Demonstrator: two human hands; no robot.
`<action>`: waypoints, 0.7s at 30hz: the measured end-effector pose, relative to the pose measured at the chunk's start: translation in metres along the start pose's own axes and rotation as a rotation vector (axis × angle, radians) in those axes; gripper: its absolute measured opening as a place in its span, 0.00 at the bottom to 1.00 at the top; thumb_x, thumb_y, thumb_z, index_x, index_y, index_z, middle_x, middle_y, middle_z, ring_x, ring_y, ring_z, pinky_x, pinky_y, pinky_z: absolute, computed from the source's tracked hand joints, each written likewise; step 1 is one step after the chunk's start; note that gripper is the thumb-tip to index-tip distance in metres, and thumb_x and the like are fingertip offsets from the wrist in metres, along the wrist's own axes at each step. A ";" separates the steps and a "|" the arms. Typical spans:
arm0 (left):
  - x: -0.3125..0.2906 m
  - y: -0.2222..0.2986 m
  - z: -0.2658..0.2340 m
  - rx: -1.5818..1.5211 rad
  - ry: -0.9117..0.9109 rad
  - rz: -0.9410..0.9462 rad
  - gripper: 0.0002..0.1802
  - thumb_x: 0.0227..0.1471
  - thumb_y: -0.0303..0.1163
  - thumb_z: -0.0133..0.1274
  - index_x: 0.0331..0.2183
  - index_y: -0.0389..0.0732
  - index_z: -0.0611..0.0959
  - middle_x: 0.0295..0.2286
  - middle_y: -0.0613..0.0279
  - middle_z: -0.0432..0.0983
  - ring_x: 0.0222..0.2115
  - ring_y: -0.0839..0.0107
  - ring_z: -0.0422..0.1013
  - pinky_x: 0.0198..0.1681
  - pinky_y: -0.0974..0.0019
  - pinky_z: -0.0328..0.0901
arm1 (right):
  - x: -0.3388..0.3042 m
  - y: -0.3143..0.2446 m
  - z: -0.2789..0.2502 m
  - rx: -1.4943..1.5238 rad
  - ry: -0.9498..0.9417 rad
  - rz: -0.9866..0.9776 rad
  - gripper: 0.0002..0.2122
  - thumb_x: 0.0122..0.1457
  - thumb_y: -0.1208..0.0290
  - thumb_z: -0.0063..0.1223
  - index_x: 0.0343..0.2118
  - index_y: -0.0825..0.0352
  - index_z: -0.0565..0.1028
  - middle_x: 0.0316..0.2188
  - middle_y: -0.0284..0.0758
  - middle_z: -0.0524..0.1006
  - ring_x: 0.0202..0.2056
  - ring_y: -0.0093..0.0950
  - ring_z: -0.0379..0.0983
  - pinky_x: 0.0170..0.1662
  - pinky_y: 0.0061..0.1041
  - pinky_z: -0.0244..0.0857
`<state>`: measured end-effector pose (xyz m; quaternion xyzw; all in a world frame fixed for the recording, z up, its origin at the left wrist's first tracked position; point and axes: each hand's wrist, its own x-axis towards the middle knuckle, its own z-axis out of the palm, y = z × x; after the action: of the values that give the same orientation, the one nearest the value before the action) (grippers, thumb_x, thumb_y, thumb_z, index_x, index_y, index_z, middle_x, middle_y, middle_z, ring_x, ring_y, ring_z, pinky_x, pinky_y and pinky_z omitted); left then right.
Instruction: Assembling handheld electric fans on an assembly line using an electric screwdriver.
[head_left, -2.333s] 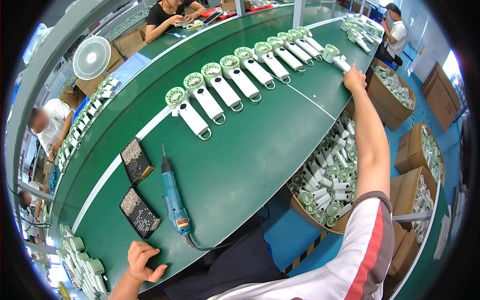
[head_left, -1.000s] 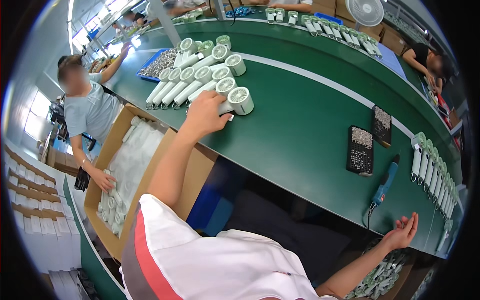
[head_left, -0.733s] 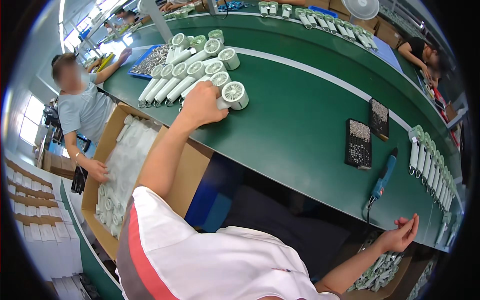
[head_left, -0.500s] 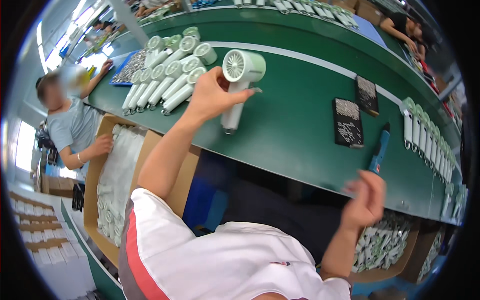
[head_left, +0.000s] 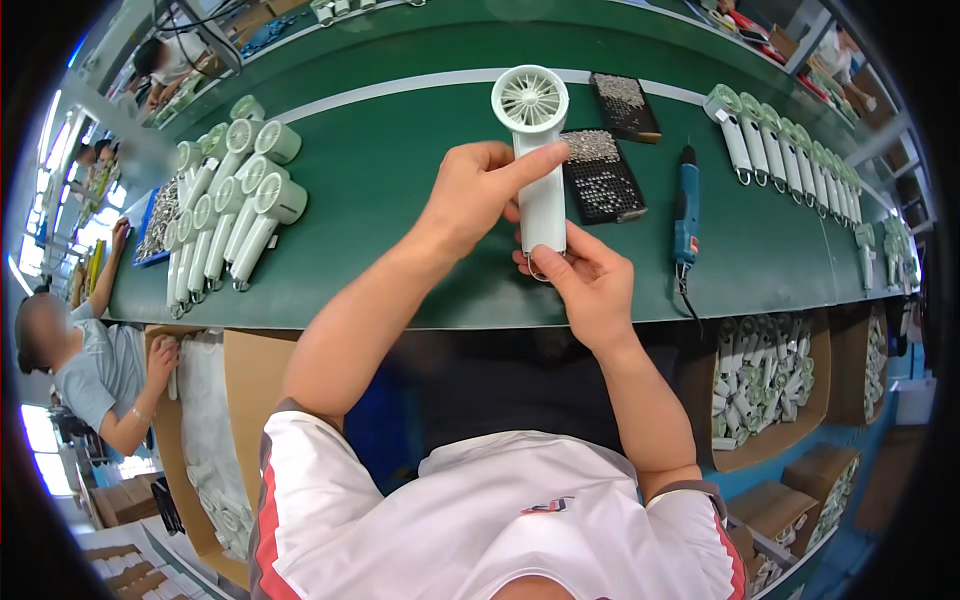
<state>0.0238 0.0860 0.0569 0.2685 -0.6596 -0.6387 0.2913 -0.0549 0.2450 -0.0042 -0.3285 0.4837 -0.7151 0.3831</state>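
One fan (head_left: 543, 210) is up over the green table (head_left: 370, 150), my left hand (head_left: 482, 190) clamped round its handle and my right hand (head_left: 593, 285) on its bottom end, probably not done, with the screwdriver (head_left: 688, 205) lying free and other fans (head_left: 775, 155) I can't call done.

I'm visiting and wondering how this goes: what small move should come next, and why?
Perhaps free the right hand for the screwdriver: the left hand holds the fan by its handle, above the right hand, and the screwdriver lies unheld on the table.
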 end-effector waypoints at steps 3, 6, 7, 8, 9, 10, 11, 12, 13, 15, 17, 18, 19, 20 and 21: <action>-0.001 -0.004 -0.007 0.048 -0.308 -0.134 0.26 0.46 0.43 0.72 0.34 0.27 0.87 0.29 0.53 0.83 0.28 0.70 0.78 0.30 0.68 0.71 | 0.003 -0.007 -0.008 -0.001 -0.023 0.018 0.18 0.67 0.80 0.52 0.59 0.79 0.71 0.45 0.43 0.81 0.42 0.30 0.82 0.47 0.27 0.76; 0.004 -0.007 -0.005 0.052 -0.293 -0.151 0.23 0.48 0.39 0.70 0.35 0.26 0.86 0.28 0.53 0.83 0.28 0.70 0.78 0.30 0.67 0.71 | 0.008 -0.009 -0.008 0.013 -0.038 0.018 0.18 0.67 0.80 0.51 0.58 0.79 0.71 0.45 0.44 0.81 0.41 0.31 0.82 0.47 0.28 0.77; 0.005 -0.006 -0.004 0.048 -0.299 -0.151 0.23 0.48 0.39 0.70 0.35 0.26 0.86 0.28 0.53 0.83 0.28 0.70 0.78 0.30 0.67 0.71 | 0.009 -0.009 -0.008 0.012 -0.028 0.021 0.17 0.68 0.80 0.50 0.58 0.79 0.71 0.45 0.45 0.81 0.41 0.32 0.82 0.47 0.29 0.77; 0.005 -0.003 -0.002 0.053 -0.309 -0.166 0.20 0.49 0.36 0.69 0.35 0.27 0.86 0.28 0.53 0.83 0.28 0.69 0.78 0.30 0.67 0.71 | 0.011 -0.007 -0.011 0.009 -0.023 0.021 0.17 0.68 0.80 0.50 0.58 0.79 0.71 0.45 0.45 0.81 0.41 0.32 0.82 0.47 0.29 0.77; 0.006 -0.001 0.000 0.059 -0.320 -0.179 0.16 0.50 0.32 0.69 0.35 0.27 0.86 0.28 0.53 0.83 0.29 0.69 0.78 0.31 0.67 0.71 | 0.014 -0.002 -0.014 -0.011 -0.017 0.019 0.17 0.68 0.79 0.50 0.58 0.79 0.71 0.45 0.45 0.81 0.41 0.32 0.82 0.48 0.30 0.77; 0.007 -0.002 0.002 0.056 -0.325 -0.180 0.16 0.50 0.32 0.69 0.35 0.27 0.86 0.28 0.53 0.83 0.29 0.69 0.78 0.31 0.67 0.71 | 0.015 0.000 -0.016 -0.030 -0.011 0.018 0.17 0.68 0.79 0.50 0.58 0.80 0.71 0.45 0.45 0.81 0.41 0.33 0.82 0.48 0.31 0.78; 0.008 -0.002 0.005 0.074 -0.310 -0.177 0.17 0.51 0.33 0.68 0.35 0.27 0.86 0.29 0.53 0.83 0.30 0.69 0.78 0.32 0.66 0.71 | 0.016 -0.001 -0.016 -0.034 -0.005 0.018 0.17 0.68 0.79 0.50 0.58 0.80 0.71 0.45 0.45 0.81 0.41 0.33 0.82 0.48 0.31 0.78; 0.011 -0.002 0.008 0.092 -0.296 -0.173 0.18 0.52 0.34 0.68 0.35 0.27 0.86 0.29 0.53 0.83 0.30 0.69 0.79 0.34 0.64 0.72 | 0.017 -0.003 -0.015 0.016 0.016 0.028 0.17 0.68 0.79 0.50 0.58 0.79 0.71 0.45 0.45 0.81 0.41 0.33 0.82 0.48 0.32 0.78; 0.015 -0.003 0.008 0.090 -0.302 -0.172 0.18 0.52 0.34 0.68 0.35 0.27 0.86 0.29 0.53 0.83 0.30 0.69 0.79 0.34 0.64 0.72 | 0.018 -0.007 -0.014 0.067 0.036 0.038 0.17 0.68 0.79 0.50 0.58 0.79 0.72 0.45 0.45 0.81 0.41 0.33 0.82 0.48 0.33 0.79; 0.025 -0.005 0.006 0.012 -0.348 -0.150 0.21 0.54 0.36 0.65 0.37 0.24 0.84 0.31 0.48 0.83 0.32 0.63 0.81 0.35 0.59 0.75 | 0.020 -0.023 -0.017 -0.021 0.032 0.048 0.17 0.69 0.78 0.50 0.58 0.79 0.72 0.46 0.45 0.81 0.41 0.33 0.82 0.47 0.33 0.79; 0.029 -0.008 -0.001 -0.038 -0.327 -0.204 0.21 0.55 0.36 0.64 0.39 0.24 0.83 0.33 0.47 0.83 0.33 0.62 0.81 0.36 0.58 0.75 | 0.021 -0.036 -0.034 -0.285 0.009 -0.074 0.17 0.70 0.75 0.50 0.58 0.78 0.72 0.46 0.44 0.81 0.41 0.31 0.81 0.44 0.31 0.80; 0.031 -0.009 -0.005 -0.086 -0.303 -0.261 0.21 0.56 0.36 0.62 0.41 0.24 0.82 0.35 0.46 0.83 0.34 0.60 0.81 0.37 0.58 0.76 | 0.021 -0.052 -0.045 -0.454 0.076 -0.141 0.16 0.70 0.75 0.50 0.58 0.77 0.73 0.46 0.44 0.82 0.41 0.28 0.81 0.42 0.28 0.79; 0.035 -0.011 -0.009 -0.059 -0.329 -0.314 0.21 0.58 0.35 0.61 0.44 0.25 0.81 0.36 0.46 0.83 0.34 0.59 0.82 0.37 0.58 0.76 | 0.026 -0.065 -0.068 -0.769 0.112 -0.379 0.15 0.68 0.77 0.51 0.57 0.73 0.75 0.45 0.44 0.82 0.40 0.29 0.81 0.41 0.27 0.77; 0.038 -0.017 -0.009 -0.064 -0.344 -0.305 0.21 0.58 0.35 0.61 0.44 0.25 0.81 0.36 0.46 0.83 0.34 0.59 0.82 0.37 0.58 0.76 | 0.033 -0.086 -0.093 -1.272 0.136 -0.713 0.16 0.65 0.81 0.53 0.55 0.69 0.77 0.45 0.43 0.82 0.39 0.32 0.82 0.40 0.28 0.76; 0.039 -0.025 -0.009 -0.081 -0.327 -0.346 0.21 0.58 0.35 0.60 0.44 0.25 0.81 0.36 0.46 0.83 0.34 0.59 0.82 0.37 0.59 0.76 | 0.037 -0.095 -0.118 -1.463 0.152 -0.759 0.18 0.61 0.85 0.54 0.54 0.67 0.78 0.48 0.43 0.80 0.44 0.37 0.80 0.45 0.32 0.75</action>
<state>0.0028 0.0506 0.0336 0.2586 -0.6159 -0.7401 0.0773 -0.1946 0.2873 0.0514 -0.5864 0.7078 -0.3207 -0.2287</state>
